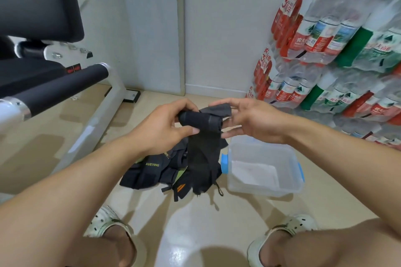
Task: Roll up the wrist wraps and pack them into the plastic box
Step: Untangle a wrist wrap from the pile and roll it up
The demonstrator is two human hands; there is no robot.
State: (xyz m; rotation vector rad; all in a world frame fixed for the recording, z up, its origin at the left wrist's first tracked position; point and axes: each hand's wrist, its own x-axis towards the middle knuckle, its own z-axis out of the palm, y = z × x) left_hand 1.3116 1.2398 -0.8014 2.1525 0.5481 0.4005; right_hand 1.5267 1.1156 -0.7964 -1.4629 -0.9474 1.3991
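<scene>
A black wrist wrap is partly rolled into a cylinder in mid-air, its loose tail hanging down toward the floor. My left hand grips the left end of the roll between thumb and fingers. My right hand holds the right end, pinching a flap of the fabric at the top. Below lies a pile of black wrist wraps with yellow lettering on the floor. A clear plastic box with blue clips stands open to the right of the pile, with only a white sheet showing at its bottom.
A weight bench with black padded rollers fills the left side. Stacked packs of bottled water line the right wall. My feet in white clogs stand on the beige floor near the bottom edge.
</scene>
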